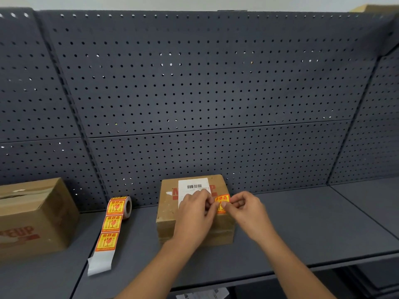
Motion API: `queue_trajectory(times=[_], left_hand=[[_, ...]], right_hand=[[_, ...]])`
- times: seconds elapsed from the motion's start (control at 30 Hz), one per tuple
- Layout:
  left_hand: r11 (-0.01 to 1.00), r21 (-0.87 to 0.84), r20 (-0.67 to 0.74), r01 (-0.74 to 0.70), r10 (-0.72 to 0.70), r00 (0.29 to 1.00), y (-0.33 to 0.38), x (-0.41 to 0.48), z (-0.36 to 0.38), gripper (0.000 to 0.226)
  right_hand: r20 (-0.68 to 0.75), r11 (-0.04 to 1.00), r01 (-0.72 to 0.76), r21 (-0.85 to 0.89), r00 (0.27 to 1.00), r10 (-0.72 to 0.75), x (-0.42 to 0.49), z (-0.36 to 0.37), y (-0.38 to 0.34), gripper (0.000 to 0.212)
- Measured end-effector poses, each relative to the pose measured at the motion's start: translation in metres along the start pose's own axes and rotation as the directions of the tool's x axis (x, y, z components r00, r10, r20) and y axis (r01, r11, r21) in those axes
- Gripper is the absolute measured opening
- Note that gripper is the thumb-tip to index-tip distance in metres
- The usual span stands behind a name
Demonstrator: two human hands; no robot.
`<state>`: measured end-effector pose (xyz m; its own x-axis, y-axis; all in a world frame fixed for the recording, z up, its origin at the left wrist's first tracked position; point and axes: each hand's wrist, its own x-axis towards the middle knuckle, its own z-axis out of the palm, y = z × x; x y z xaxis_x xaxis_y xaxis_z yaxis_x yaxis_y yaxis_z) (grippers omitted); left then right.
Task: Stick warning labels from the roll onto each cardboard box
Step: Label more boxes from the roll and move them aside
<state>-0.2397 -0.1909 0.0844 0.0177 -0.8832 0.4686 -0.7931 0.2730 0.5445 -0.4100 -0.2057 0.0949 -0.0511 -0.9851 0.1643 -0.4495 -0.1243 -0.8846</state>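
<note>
A small cardboard box [170, 214] with a white barcode slip stands on the dark shelf in the middle. Above its top right part, a red and yellow warning label [222, 200] is pinched between my left hand [194, 214] and my right hand [248, 209], one at each side edge. Whether the label touches the box cannot be told. The label roll [123, 205] stands upright to the left, with a strip of three labels [110, 225] and bare backing paper trailing toward me. A larger cardboard box [34, 214] sits at the far left.
A dark pegboard wall [194, 83] rises right behind the boxes. The grey shelf [313, 223] runs on to the right and meets a side panel. Below the shelf's front edge lies some white printed paper [203, 294].
</note>
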Motion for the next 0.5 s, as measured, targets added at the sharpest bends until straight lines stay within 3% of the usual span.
queue_trajectory(times=[0.5], left_hand=[[0.993, -0.097, 0.037, 0.065, -0.062, 0.997, 0.003, -0.001, -0.002, 0.02]], right_hand=[[0.058, 0.999, -0.042, 0.021, 0.998, 0.041, -0.003, 0.0, 0.013, 0.04]])
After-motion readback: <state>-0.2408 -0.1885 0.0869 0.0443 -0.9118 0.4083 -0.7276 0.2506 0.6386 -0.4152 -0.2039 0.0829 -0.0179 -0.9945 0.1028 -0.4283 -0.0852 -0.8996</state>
